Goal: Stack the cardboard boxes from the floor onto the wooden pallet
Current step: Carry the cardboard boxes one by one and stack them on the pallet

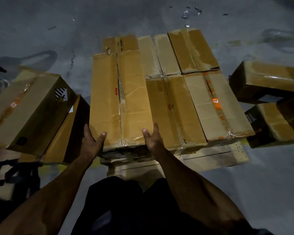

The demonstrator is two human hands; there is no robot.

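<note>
A long cardboard box (120, 97) lies on the left side of the wooden pallet (210, 156), raised above the boxes beside it. My left hand (92, 141) presses its near left corner and my right hand (151, 138) its near right corner, thumbs on top. Several other boxes (202, 106) cover the pallet in a layer, two rows deep. Loose boxes rest on the floor: one tilted at the left (29, 109) and two at the right (268, 82).
A flat piece of cardboard (64, 133) leans between the left box and the pallet. Dark straps or a frame (20, 173) lie at the lower left. Small debris (192, 12) is scattered on the grey concrete floor far back. My legs stand at the pallet's near edge.
</note>
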